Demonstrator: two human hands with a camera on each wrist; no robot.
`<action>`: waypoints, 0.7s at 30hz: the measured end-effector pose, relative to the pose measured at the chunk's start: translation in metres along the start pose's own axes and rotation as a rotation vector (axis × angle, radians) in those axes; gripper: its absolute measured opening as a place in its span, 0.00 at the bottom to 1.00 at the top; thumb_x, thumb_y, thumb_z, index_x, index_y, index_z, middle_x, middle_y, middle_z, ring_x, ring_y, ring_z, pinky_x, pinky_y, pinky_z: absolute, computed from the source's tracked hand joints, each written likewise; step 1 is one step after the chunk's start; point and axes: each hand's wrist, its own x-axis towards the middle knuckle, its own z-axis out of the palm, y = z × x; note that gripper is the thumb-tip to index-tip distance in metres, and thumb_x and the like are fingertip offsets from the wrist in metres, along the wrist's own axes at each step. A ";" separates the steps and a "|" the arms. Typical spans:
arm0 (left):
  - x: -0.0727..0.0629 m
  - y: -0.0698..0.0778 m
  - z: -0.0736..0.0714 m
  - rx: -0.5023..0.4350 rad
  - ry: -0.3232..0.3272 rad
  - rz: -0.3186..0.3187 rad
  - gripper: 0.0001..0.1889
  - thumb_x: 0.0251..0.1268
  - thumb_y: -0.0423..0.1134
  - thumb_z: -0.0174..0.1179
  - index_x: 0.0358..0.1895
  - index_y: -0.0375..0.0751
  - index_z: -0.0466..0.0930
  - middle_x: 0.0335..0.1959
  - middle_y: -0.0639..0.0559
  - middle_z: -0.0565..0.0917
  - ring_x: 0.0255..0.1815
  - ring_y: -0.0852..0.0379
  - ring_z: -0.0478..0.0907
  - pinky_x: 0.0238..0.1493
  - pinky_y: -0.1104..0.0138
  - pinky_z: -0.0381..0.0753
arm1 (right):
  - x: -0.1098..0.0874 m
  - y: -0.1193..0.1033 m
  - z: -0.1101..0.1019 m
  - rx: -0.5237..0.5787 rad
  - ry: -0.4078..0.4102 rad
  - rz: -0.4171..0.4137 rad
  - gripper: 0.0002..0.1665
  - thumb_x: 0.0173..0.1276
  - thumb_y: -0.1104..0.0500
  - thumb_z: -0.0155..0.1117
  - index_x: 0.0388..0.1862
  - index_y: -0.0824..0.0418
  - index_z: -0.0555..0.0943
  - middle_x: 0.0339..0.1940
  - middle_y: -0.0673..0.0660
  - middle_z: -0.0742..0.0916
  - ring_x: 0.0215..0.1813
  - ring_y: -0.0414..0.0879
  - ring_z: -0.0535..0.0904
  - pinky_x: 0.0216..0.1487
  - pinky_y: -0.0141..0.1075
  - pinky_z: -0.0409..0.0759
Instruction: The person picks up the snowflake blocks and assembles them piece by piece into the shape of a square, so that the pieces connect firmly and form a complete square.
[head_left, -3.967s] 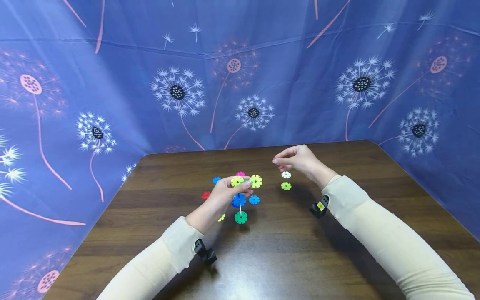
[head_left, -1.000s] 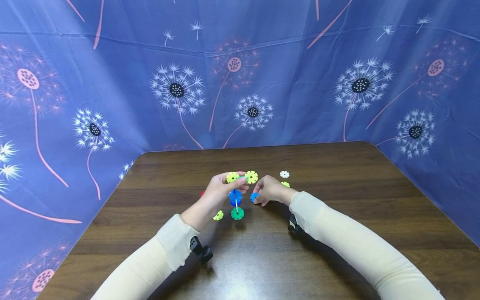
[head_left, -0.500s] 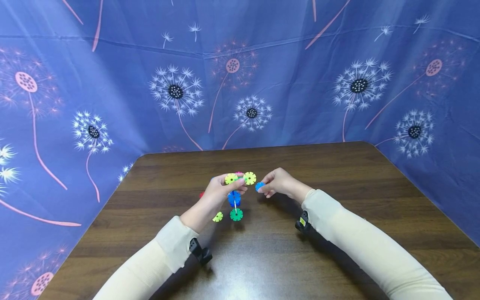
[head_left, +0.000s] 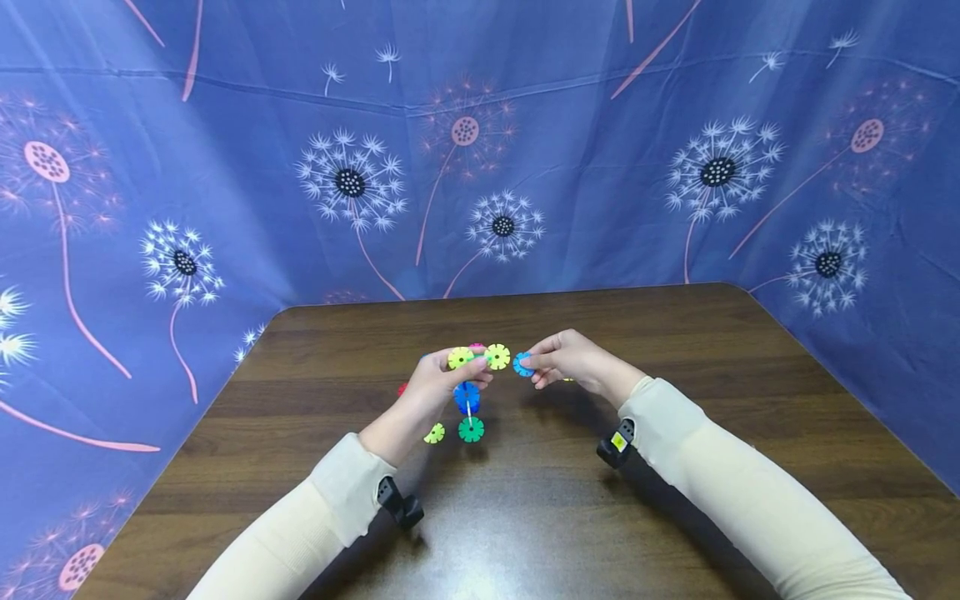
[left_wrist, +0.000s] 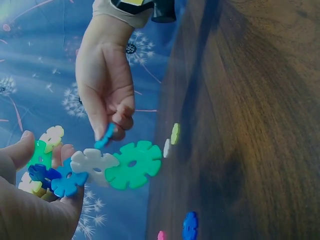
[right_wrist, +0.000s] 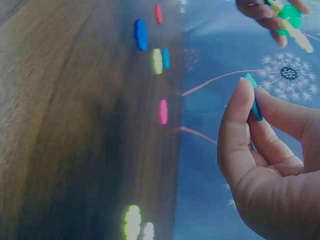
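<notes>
My left hand (head_left: 433, 387) holds a joined figure of notched plastic building discs above the table. At its top, two yellow discs (head_left: 497, 357) sit either side of a green piece mostly behind the thumb. A blue disc (head_left: 467, 397) hangs lower, then, in the left wrist view, a white disc (left_wrist: 94, 167) slotted to a green disc (left_wrist: 134, 165) at the end. My right hand (head_left: 579, 362) pinches a loose blue disc (head_left: 522, 364) between thumb and index finger. That disc is held up beside the right-hand yellow disc, with a small gap between them.
Loose discs lie on the brown wooden table (head_left: 570, 508). Near the left arm is a yellow one (head_left: 434, 433). The right wrist view shows a dark blue disc (right_wrist: 141, 35), a red (right_wrist: 158, 14), a pink (right_wrist: 163, 112) and a white one (right_wrist: 149, 231). A patterned cloth (head_left: 600, 167) hangs behind.
My right hand came in from the far right, picked up the blue disc from the table, and raised it beside the yellow discs. The left hand has stayed nearly still, holding the figure.
</notes>
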 end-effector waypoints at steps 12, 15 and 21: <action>0.003 0.000 0.001 0.000 -0.010 0.016 0.18 0.65 0.34 0.63 0.56 0.30 0.78 0.27 0.54 0.87 0.32 0.61 0.84 0.52 0.59 0.82 | -0.008 -0.012 -0.002 0.089 -0.087 0.037 0.07 0.72 0.62 0.56 0.37 0.66 0.76 0.21 0.49 0.80 0.23 0.37 0.74 0.28 0.28 0.76; 0.004 -0.001 0.001 0.006 -0.002 0.011 0.18 0.64 0.34 0.63 0.56 0.31 0.79 0.28 0.54 0.87 0.33 0.61 0.84 0.51 0.61 0.82 | -0.010 -0.014 -0.002 0.110 -0.105 0.045 0.07 0.72 0.62 0.56 0.35 0.65 0.77 0.20 0.49 0.80 0.22 0.37 0.74 0.27 0.28 0.74; 0.005 -0.002 0.003 0.003 0.007 0.003 0.18 0.64 0.34 0.63 0.56 0.32 0.79 0.31 0.52 0.88 0.33 0.61 0.85 0.51 0.62 0.82 | -0.013 -0.020 0.000 0.127 -0.136 0.066 0.07 0.73 0.62 0.54 0.36 0.64 0.77 0.19 0.48 0.78 0.21 0.36 0.71 0.25 0.27 0.69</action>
